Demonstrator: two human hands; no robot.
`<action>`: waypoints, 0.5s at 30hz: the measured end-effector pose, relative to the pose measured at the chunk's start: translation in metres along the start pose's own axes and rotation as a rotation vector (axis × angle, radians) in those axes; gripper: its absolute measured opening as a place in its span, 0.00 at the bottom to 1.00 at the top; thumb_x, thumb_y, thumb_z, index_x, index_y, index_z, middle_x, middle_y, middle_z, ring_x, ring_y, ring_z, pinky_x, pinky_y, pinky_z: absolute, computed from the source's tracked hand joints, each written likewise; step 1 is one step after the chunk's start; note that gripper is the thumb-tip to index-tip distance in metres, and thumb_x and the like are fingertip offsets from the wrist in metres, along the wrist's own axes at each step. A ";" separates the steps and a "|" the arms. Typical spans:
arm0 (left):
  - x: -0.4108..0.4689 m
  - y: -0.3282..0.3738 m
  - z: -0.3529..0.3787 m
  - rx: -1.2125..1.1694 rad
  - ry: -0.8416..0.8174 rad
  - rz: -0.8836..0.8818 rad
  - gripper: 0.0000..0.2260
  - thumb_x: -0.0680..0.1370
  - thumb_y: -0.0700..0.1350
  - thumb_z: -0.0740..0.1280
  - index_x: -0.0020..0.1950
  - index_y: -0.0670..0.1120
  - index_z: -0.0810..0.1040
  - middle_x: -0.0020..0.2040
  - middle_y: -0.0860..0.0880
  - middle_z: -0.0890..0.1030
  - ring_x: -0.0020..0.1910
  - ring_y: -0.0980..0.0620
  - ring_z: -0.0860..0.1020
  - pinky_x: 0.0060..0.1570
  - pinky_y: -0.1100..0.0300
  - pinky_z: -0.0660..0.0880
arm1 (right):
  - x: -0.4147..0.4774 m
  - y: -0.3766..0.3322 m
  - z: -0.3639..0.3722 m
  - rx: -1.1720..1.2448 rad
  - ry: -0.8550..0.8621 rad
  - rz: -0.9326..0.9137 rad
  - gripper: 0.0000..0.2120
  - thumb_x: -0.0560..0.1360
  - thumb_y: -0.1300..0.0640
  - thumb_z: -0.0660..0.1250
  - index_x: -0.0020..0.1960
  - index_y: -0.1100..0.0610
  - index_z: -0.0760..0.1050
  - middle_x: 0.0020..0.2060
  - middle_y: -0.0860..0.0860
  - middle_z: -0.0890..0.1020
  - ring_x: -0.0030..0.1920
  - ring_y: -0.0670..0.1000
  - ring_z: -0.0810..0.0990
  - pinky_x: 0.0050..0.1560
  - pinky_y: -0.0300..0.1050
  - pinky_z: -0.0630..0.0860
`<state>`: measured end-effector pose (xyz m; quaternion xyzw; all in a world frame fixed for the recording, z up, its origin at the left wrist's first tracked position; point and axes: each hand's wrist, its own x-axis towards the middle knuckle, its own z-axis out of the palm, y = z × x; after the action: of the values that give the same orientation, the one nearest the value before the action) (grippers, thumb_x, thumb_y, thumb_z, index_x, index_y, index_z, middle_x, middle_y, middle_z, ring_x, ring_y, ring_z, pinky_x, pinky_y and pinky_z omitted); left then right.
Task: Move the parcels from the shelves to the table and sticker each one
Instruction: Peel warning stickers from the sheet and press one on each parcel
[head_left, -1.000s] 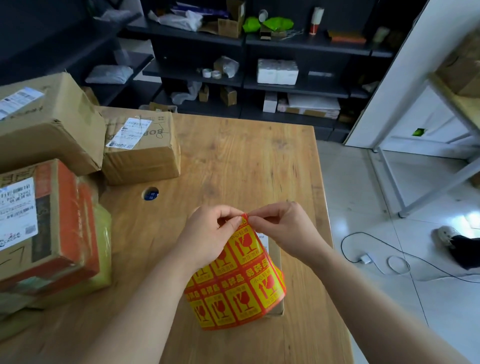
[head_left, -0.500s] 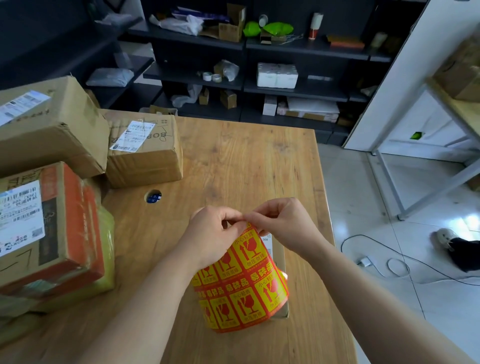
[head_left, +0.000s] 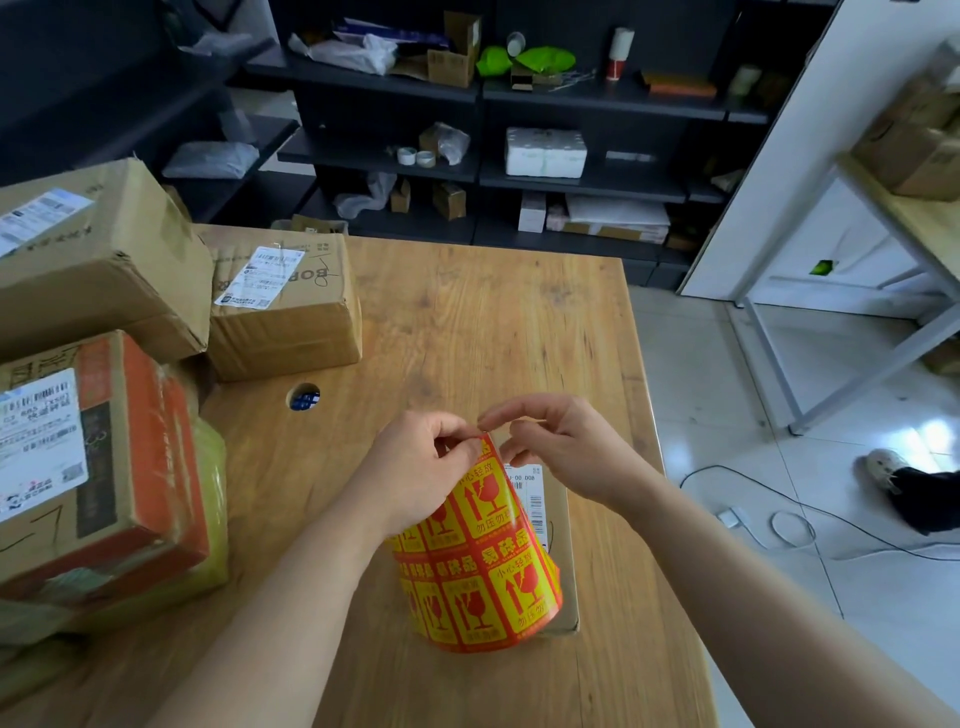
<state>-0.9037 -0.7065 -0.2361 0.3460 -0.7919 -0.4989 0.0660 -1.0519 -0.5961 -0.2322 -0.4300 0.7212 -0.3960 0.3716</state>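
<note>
A curled sheet of red-and-yellow fragile stickers (head_left: 480, 561) hangs in front of me over the wooden table (head_left: 467, 322). My left hand (head_left: 421, 473) grips the sheet's top edge. My right hand (head_left: 561, 447) pinches at the sheet's top corner with thumb and forefinger. Under the sheet lies a small flat cardboard parcel (head_left: 558, 545) with a white label, mostly hidden. Several larger parcels are piled at the table's left: a brown box (head_left: 291, 306), a big box (head_left: 93, 260) and an orange-taped box (head_left: 104, 467).
Dark shelves (head_left: 519, 171) behind the table hold small boxes, bags, tape rolls and a white foam pack. A cable hole (head_left: 303, 397) is in the tabletop. A white metal rack (head_left: 883, 260) stands to the right. Cables (head_left: 779, 530) and a shoe lie on the tiled floor.
The sticker sheet has swung a little right and lower. My right hand's fingers have shifted at the top corner, thumb and forefinger working the edge. The parcels have not moved.
</note>
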 end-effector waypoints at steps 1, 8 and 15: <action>-0.001 0.000 -0.001 -0.009 -0.005 -0.002 0.05 0.79 0.49 0.66 0.46 0.56 0.81 0.42 0.58 0.83 0.44 0.60 0.81 0.45 0.60 0.79 | 0.000 0.001 -0.001 -0.028 -0.014 -0.012 0.14 0.78 0.65 0.61 0.52 0.51 0.81 0.46 0.51 0.85 0.45 0.45 0.84 0.52 0.45 0.81; -0.003 -0.002 -0.001 -0.115 -0.023 -0.045 0.06 0.79 0.47 0.66 0.47 0.52 0.83 0.42 0.54 0.85 0.43 0.57 0.83 0.46 0.58 0.79 | 0.004 0.010 0.004 0.096 0.086 -0.115 0.07 0.71 0.64 0.74 0.49 0.61 0.85 0.49 0.51 0.85 0.47 0.48 0.85 0.51 0.43 0.81; -0.006 -0.006 -0.006 -0.092 -0.023 -0.077 0.08 0.80 0.48 0.64 0.46 0.51 0.82 0.41 0.53 0.84 0.43 0.55 0.82 0.43 0.59 0.78 | 0.002 0.014 0.008 -0.088 0.167 -0.229 0.04 0.72 0.61 0.74 0.45 0.55 0.85 0.49 0.44 0.84 0.44 0.44 0.83 0.47 0.41 0.81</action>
<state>-0.8934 -0.7087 -0.2366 0.3670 -0.7550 -0.5407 0.0537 -1.0502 -0.5953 -0.2484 -0.4907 0.7126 -0.4384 0.2436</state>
